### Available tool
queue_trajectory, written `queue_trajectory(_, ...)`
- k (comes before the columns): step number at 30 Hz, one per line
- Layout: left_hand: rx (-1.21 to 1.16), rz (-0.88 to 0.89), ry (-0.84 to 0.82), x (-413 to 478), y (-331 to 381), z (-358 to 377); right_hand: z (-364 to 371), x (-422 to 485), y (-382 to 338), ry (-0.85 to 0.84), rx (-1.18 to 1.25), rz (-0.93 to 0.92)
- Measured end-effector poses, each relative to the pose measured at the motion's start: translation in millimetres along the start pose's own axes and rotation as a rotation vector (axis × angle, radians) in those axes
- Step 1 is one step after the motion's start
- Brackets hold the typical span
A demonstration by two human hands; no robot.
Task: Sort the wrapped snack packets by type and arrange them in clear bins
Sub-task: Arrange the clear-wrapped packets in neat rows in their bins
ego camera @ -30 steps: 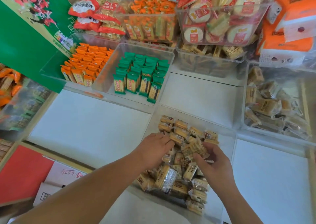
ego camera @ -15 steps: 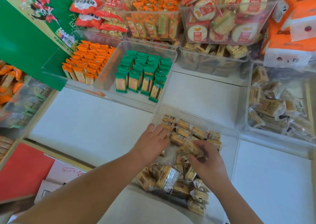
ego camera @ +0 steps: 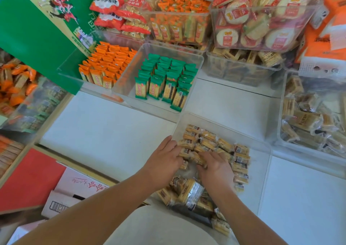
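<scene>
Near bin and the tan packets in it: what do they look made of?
Bin: clear rigid plastic, smooth and glossy by the look; the white surface shows through its walls and the rim catches light. Packets: thin clear plastic film, shiny and crinkled, printed with barcodes; the tan snack inside shows through.

A white tabletop (ego camera: pixel 104 132) fills the middle; a green board (ego camera: pixel 33 38) leans at ten o'clock, a red sheet (ego camera: pixel 28 179) at eight.
</scene>
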State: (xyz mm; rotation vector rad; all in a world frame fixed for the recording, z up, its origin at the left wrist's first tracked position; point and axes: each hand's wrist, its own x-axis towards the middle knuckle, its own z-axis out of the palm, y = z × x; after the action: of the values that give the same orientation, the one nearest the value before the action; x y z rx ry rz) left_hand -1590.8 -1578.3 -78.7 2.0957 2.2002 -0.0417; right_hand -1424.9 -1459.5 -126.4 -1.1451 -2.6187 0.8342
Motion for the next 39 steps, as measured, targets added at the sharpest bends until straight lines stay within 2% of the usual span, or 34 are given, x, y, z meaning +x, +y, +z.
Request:
queue_trajectory(5, -0.263, -0.094, 0.080, -1, 26, -9, -1, 7, 0, -0.048, 0.127, 0.059)
queue_trajectory(7, -0.401, -0.147, -0.014, 0, 43, -10, -16, 7, 0, -0.024, 0.166, 0.063)
queue_trajectory(11, -0.577, -0.284, -0.358, 13, 61, -1, -64, 4, 2, -0.013, 0.342, 0.177)
queue_trajectory(16, -0.755, -0.479, -0.472, 41, 80, 19, -88, -13, 13, 0.047, 0.503, 0.304)
queue_trajectory(20, -0.724, -0.531, -0.455, 57, 75, 31, -91, -26, 21, 0.079, 0.567, 0.384)
queue_trajectory(28, -0.906, -0.632, -0.556, 71, 69, 43, -104, -28, 34, 0.128, 0.601, 0.402)
queue_trajectory(34, -0.828, -0.616, -0.485, 72, 73, 43, -101, -30, 44, 0.106, 0.579, 0.399)
queue_trajectory(39, -0.747, -0.583, -0.390, 69, 77, 34, -95, -29, 45, 0.092, 0.495, 0.315)
